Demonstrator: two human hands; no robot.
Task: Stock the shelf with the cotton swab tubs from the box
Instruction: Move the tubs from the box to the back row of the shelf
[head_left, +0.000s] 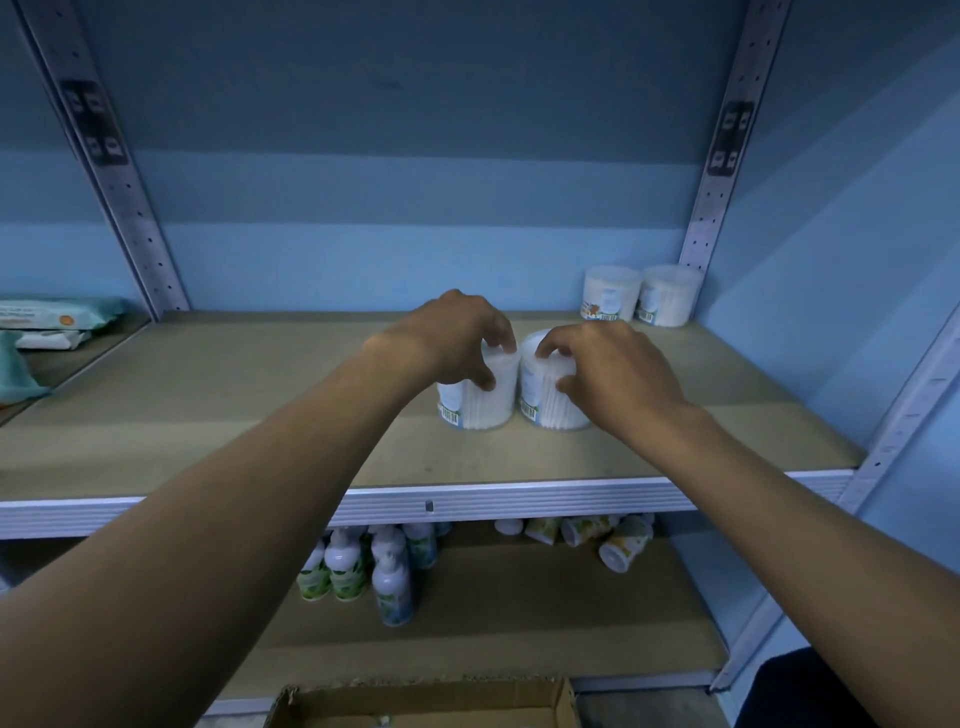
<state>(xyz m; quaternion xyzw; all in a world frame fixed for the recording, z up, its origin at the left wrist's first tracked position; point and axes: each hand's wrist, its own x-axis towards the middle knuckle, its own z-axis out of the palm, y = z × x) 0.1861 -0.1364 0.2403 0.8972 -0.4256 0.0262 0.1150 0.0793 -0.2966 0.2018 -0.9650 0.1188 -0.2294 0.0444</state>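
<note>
Left hand (457, 338) gripping one cotton swab tub (478, 397) by its lid; right hand (613, 371) gripping a second tub (550, 400) likewise. Both stand upright, just beside each other, mid-shelf (208, 415). Probably light, rigid, smooth plastic; top rim gives the surest hold. Two more tubs (639, 293) at back right corner. Bare board shelf, blue wall, open box (426, 701) below.

The cotton swab tubs (478, 400) are clear over white swabs, with pale blue labels and black barcodes. The shelf (208, 405) is tan with a ribbed white front edge. The back wall (405, 208) is banded blue. Bottles (340, 566) below are white with green labels. The box (431, 699) is brown cardboard.
</note>
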